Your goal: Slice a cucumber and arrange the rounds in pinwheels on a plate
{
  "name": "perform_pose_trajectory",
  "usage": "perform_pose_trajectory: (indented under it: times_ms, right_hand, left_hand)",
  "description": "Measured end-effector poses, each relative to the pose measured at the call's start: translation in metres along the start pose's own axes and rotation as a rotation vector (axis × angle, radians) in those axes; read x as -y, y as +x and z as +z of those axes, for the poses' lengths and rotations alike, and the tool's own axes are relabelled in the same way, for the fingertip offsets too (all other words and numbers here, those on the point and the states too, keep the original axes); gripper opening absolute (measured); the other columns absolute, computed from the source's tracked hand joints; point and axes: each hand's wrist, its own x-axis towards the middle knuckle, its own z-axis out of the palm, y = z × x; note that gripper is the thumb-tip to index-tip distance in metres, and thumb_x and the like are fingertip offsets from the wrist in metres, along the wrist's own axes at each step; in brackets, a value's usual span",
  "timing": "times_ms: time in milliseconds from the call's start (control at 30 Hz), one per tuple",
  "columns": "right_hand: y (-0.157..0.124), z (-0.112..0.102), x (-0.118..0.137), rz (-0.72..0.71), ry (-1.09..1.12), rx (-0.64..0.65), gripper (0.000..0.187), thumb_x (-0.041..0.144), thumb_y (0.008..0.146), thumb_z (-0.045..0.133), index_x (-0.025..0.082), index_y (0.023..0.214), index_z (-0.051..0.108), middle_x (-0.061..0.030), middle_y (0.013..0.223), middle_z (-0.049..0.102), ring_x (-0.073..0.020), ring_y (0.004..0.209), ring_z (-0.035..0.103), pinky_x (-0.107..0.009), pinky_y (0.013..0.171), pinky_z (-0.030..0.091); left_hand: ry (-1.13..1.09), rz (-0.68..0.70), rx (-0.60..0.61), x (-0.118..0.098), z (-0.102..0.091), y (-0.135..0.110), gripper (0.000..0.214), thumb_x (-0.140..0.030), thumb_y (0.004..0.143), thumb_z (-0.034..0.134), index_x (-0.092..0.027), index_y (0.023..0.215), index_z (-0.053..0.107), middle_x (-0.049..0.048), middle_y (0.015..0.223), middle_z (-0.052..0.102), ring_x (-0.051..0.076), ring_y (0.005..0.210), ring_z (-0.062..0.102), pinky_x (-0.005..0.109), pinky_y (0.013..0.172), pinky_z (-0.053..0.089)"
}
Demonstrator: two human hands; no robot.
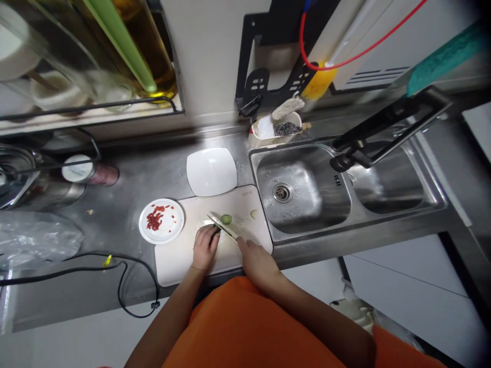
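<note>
My right hand [258, 260] is closed round the handle of a kitchen knife [223, 227], its blade slanting to the upper left over the white cutting board [176, 263]. Just left of the blade, my left hand [205, 247] presses a dark green cucumber [215, 233] against the board, its fingers covering most of it. Thin cucumber slices [226, 219] lie on the far side of the blade. A single pale slice [253, 214] rests apart, near the board's right side.
A white square plate [211, 171] sits behind the board. Left of it, a round white plate [174, 231] holds small red pieces. A steel double sink [307, 222] with a black faucet [387, 122] lies to the right. A black cable [140, 258] loops at the left.
</note>
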Motion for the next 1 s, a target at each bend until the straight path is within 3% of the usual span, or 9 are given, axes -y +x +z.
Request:
perform_pose_trajectory:
  times_ms: [500,1000]
  right_hand:
    - [0.012,0.010,0.006,0.024,0.100,0.000,0.046,0.005,0.085,0.029,0.017,0.127,0.045,-0.0108,0.102,0.062,-0.0214,0.092,0.060,-0.027,0.071,0.039]
    - [0.005,-0.011,-0.010,0.036,0.154,-0.060,0.043,0.011,0.089,0.028,0.020,0.128,0.044,-0.0091,0.101,0.063,-0.0196,0.092,0.060,-0.027,0.073,0.038]
  left_hand:
    - [0.002,-0.014,0.004,-0.001,-0.001,0.001,0.020,-0.026,0.087,0.053,-0.019,0.104,0.061,0.0077,0.099,0.064,0.019,0.100,0.058,0.039,0.092,0.047]
    - [-0.012,0.010,-0.002,0.001,0.000,-0.001,0.022,-0.022,0.086,0.054,-0.020,0.108,0.059,0.0083,0.104,0.063,0.019,0.103,0.057,0.039,0.093,0.047]
